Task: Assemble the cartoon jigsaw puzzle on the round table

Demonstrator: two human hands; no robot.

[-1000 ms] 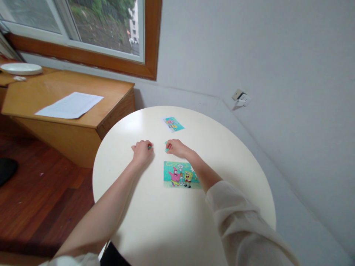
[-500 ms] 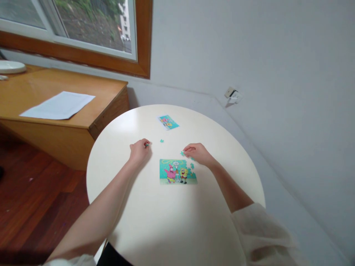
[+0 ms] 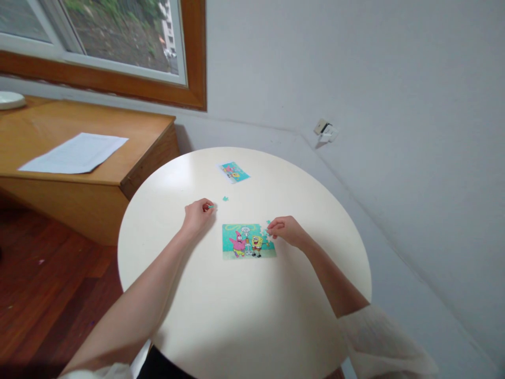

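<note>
A small cartoon jigsaw puzzle lies on a round cream table. My right hand is closed in a pinch on a teal puzzle piece at the puzzle's upper right corner. My left hand rests curled on the table left of the puzzle, pinching another small teal piece at its fingertips. One loose teal piece lies between my left hand and a small reference picture card farther back on the table.
A wooden desk with a white sheet of paper stands to the left under a window. A white plate sits at its far end. A wall socket is on the grey wall behind. Wooden floor lies to the left.
My right hand moved from beyond the puzzle to its upper right corner, carrying a teal piece. A loose piece stayed on the table where that hand had been. My left hand stayed put.
</note>
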